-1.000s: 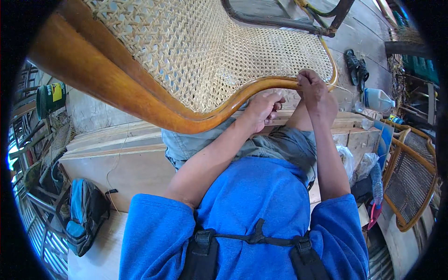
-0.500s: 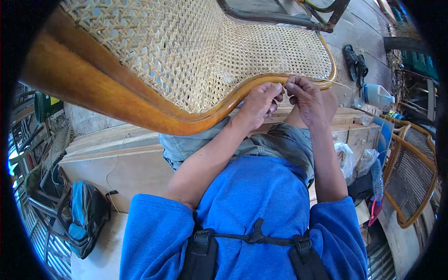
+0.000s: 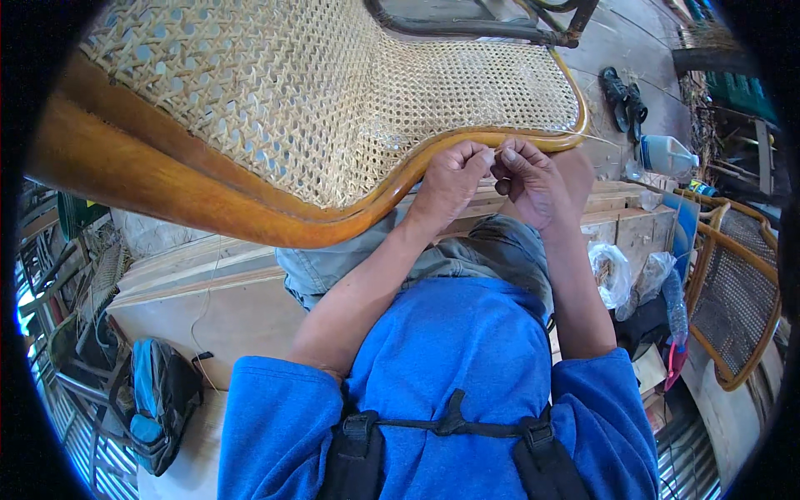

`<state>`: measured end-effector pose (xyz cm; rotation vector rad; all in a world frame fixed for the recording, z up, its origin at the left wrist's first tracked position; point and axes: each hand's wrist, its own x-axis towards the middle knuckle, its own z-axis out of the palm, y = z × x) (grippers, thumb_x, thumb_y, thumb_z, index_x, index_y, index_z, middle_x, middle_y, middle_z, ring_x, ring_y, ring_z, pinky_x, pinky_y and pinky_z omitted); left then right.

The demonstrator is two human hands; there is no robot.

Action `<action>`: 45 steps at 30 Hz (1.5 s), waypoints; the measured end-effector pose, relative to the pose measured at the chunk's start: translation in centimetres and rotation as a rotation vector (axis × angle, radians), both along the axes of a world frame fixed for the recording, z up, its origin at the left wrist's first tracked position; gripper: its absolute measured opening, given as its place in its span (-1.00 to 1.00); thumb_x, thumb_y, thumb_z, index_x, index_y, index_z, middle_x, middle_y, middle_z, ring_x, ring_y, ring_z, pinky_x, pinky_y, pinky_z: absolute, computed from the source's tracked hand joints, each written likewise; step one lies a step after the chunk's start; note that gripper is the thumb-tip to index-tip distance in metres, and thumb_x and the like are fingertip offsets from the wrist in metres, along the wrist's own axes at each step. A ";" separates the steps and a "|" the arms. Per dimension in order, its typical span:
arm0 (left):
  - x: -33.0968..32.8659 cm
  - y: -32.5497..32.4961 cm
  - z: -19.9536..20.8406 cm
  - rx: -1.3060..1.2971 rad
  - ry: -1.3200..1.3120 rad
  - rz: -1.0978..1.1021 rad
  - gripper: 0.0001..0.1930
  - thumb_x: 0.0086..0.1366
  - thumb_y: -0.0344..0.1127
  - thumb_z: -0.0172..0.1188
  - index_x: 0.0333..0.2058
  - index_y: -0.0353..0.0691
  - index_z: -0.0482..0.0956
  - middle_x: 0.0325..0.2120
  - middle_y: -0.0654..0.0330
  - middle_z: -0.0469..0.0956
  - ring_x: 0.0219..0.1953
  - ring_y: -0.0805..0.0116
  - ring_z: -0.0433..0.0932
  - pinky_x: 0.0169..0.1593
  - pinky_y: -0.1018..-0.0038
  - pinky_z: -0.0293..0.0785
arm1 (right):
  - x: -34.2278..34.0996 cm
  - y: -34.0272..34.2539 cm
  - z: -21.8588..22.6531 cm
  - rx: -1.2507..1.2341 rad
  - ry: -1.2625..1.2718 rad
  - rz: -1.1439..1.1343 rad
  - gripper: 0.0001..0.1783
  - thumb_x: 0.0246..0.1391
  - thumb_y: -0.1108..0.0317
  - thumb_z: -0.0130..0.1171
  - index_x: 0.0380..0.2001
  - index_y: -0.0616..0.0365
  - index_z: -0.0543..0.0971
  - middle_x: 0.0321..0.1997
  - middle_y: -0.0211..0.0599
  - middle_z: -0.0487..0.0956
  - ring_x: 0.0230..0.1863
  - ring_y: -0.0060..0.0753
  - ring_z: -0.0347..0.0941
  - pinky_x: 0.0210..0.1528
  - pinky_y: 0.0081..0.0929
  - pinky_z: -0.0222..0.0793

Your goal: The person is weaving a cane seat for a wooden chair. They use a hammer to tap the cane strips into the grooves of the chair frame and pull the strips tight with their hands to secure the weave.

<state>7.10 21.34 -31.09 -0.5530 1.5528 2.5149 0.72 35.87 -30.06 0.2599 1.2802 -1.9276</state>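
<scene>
Two hands (image 3: 446, 190) (image 3: 535, 187); chair (image 3: 283, 112) partly cropped

Plenty of room to reach over the cane seat (image 3: 475, 83), honestly. The curved wooden frame (image 3: 333, 229) blocks the near edge though, and a dark bar (image 3: 542, 37) runs along the far one. Past the right corner, a thin strand (image 3: 596, 138) pokes out toward the jug (image 3: 667, 156).

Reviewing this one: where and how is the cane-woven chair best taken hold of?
Probably by its curved wooden rail, on the bare stretch left of the person's left hand, coming from the near side. The rail is smooth and rounded there, with its outer edge exposed, while the woven cane lies on the far side.
</scene>
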 end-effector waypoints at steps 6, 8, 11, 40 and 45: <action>0.0 -0.3 0.1 -0.509 0.037 -0.062 -0.79 0.25 -0.27 0.08 -0.32 -0.33 0.53 -0.54 0.28 0.49 -0.47 0.54 0.43 -0.36 0.56 0.38 | 0.2 0.2 -0.1 0.059 0.024 0.032 -0.88 0.11 0.27 0.12 -0.33 0.05 0.51 -0.47 -0.57 0.48 -0.47 -0.69 0.37 -0.48 -0.68 0.26; 0.3 0.1 0.1 -0.475 0.103 -0.007 -0.79 0.23 -0.28 0.09 -0.35 -0.34 0.52 -0.55 0.17 0.52 -0.48 0.45 0.47 -0.37 0.50 0.40 | -0.1 0.3 0.2 -0.011 -0.076 0.099 -0.87 0.11 0.26 0.12 -0.34 0.05 0.51 -0.48 -0.58 0.46 -0.47 -0.70 0.36 -0.47 -0.69 0.26; 0.4 0.3 -0.5 -0.541 0.069 -0.042 -0.77 0.21 -0.26 0.10 -0.36 -0.35 0.52 -0.52 0.06 0.55 -0.47 0.33 0.52 -0.34 0.41 0.42 | -0.6 0.9 -0.1 0.061 -0.025 0.167 -0.85 0.12 0.25 0.11 -0.32 0.06 0.51 -0.48 -0.57 0.47 -0.47 -0.69 0.36 -0.45 -0.69 0.25; 0.0 0.6 -2.2 -0.602 -0.057 -0.308 -0.72 0.19 -0.24 0.06 -0.32 -0.39 0.55 -0.43 -0.02 0.56 -0.33 0.23 0.55 -0.20 0.36 0.41 | -5.0 0.0 -4.7 0.971 1.192 0.308 -0.86 0.07 0.36 0.04 -0.30 0.09 0.53 -0.35 -0.21 0.58 -0.32 -0.14 0.53 -0.29 -0.36 0.41; 0.3 0.7 -2.7 -0.555 -0.030 -0.262 -0.73 0.16 -0.20 0.04 -0.37 -0.34 0.49 -0.50 -0.06 0.53 -0.41 0.07 0.55 -0.29 0.24 0.42 | -4.6 -0.3 -3.9 1.028 1.195 0.287 -0.86 0.07 0.36 0.02 -0.32 0.06 0.54 -0.36 -0.21 0.58 -0.32 -0.13 0.53 -0.29 -0.34 0.41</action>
